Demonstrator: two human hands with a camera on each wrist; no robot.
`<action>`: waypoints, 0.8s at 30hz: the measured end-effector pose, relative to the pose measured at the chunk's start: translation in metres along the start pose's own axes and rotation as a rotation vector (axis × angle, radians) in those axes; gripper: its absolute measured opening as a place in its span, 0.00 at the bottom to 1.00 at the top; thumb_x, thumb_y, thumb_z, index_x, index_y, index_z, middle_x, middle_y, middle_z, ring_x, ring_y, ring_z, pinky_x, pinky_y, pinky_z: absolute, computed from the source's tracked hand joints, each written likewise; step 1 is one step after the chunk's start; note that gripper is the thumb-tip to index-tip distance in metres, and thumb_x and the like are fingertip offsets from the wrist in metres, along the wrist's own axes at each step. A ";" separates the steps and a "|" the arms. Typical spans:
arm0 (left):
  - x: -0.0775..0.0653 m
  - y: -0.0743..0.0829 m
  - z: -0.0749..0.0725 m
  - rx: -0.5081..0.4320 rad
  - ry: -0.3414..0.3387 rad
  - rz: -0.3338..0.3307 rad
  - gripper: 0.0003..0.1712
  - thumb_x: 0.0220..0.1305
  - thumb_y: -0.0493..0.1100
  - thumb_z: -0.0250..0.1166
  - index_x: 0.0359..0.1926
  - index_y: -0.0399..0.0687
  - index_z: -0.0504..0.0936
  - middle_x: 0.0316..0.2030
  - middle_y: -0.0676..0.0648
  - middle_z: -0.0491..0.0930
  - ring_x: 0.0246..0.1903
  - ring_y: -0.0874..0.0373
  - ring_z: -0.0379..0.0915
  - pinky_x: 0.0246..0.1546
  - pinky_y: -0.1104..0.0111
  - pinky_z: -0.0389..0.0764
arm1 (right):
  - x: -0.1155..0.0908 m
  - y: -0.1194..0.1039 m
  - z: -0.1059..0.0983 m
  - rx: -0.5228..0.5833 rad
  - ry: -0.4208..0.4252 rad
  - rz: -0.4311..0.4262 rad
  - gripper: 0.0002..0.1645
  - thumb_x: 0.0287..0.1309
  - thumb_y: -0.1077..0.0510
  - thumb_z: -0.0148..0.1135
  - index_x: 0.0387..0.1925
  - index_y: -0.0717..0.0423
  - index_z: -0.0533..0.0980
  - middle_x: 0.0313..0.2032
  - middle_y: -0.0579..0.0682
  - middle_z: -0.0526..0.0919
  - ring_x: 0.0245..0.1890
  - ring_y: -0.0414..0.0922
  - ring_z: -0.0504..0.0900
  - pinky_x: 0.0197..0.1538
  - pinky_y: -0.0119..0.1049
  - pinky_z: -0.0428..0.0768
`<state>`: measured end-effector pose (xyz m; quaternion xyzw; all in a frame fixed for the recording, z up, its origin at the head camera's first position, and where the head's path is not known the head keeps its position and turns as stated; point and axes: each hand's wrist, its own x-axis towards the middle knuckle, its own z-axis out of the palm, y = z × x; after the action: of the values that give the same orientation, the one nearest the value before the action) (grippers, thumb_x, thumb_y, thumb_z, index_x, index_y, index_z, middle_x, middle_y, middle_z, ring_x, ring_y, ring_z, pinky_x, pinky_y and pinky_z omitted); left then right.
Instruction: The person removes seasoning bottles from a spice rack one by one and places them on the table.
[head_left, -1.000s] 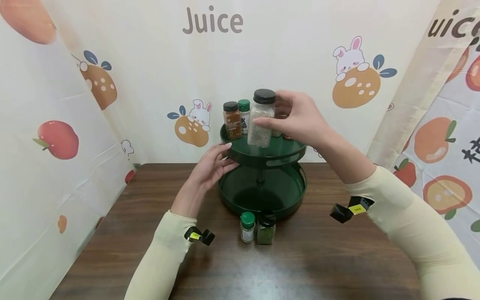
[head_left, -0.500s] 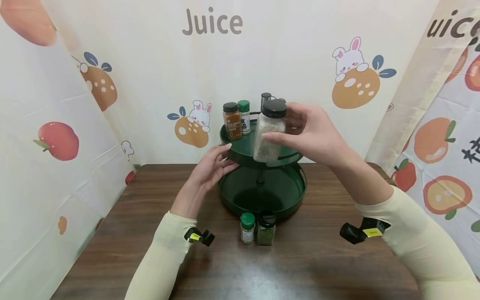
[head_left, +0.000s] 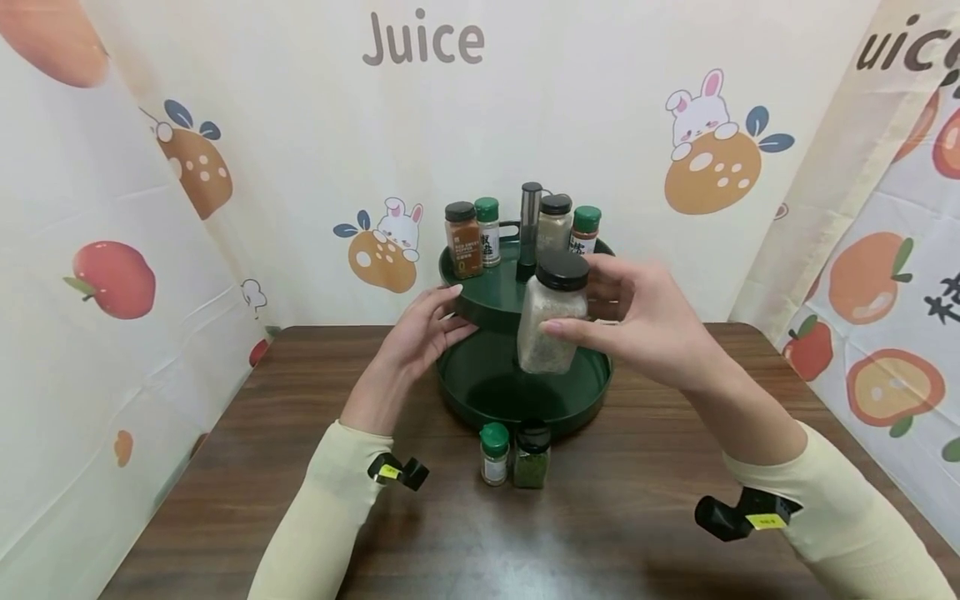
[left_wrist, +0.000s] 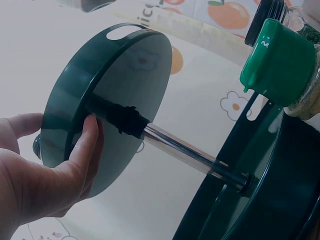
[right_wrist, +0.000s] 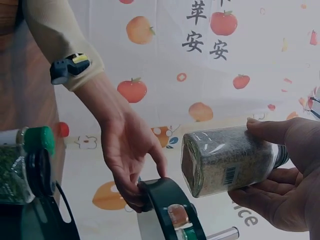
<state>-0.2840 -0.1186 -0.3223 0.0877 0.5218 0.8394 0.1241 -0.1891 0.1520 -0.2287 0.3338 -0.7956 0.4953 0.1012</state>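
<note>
My right hand (head_left: pixel 652 325) grips a square clear spice jar (head_left: pixel 546 337) with a black screw cap and pale speckled grains inside. The jar hangs in front of the dark green two-tier rack (head_left: pixel 487 315), overlapping both tiers in the head view. In the right wrist view a barcode shows on the jar's side, with the thumb and fingers on opposite faces. My left hand (head_left: pixel 420 333) pinches the left rim of the upper tier. Fingers (left_wrist: pixel 86 142) reach under that tier in the left wrist view, beside the metal post (left_wrist: pixel 195 155).
On the upper tier stand a red pepper jar (head_left: pixel 464 242), a green-capped shaker (head_left: pixel 488 233), a tall grinder-like bottle (head_left: pixel 529 229), a black-capped jar (head_left: pixel 553 225) and another green-capped shaker (head_left: pixel 586 227). Before the lower tier (head_left: pixel 480 398) sit a green-capped shaker (head_left: pixel 494 457) and a jar of green flakes (head_left: pixel 531 467).
My right hand has lowered the spice jar from above the upper tier, toward me and slightly right, uncovering the containers behind it. The left hand has stayed on the rim.
</note>
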 end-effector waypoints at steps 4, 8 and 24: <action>0.000 -0.001 0.000 -0.003 -0.006 0.003 0.40 0.71 0.47 0.59 0.74 0.44 0.47 0.67 0.35 0.61 0.52 0.47 0.74 0.59 0.54 0.73 | -0.009 0.003 0.003 0.011 -0.007 0.050 0.35 0.50 0.57 0.76 0.61 0.54 0.75 0.49 0.50 0.86 0.45 0.43 0.85 0.43 0.30 0.86; -0.001 -0.001 0.000 0.000 -0.006 0.005 0.40 0.71 0.47 0.59 0.74 0.44 0.48 0.68 0.34 0.60 0.50 0.47 0.75 0.59 0.53 0.73 | -0.018 0.008 0.005 0.001 0.005 0.077 0.34 0.49 0.57 0.76 0.59 0.54 0.75 0.48 0.50 0.85 0.44 0.42 0.85 0.43 0.31 0.86; -0.001 -0.002 0.001 0.000 -0.004 0.012 0.42 0.69 0.48 0.61 0.73 0.44 0.48 0.66 0.35 0.62 0.50 0.47 0.76 0.55 0.57 0.78 | -0.052 0.029 0.012 -0.026 0.050 0.077 0.33 0.46 0.56 0.78 0.57 0.51 0.77 0.48 0.45 0.85 0.44 0.41 0.85 0.47 0.30 0.85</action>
<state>-0.2824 -0.1176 -0.3234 0.0927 0.5211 0.8399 0.1199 -0.1656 0.1723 -0.2811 0.2891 -0.8115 0.4967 0.1060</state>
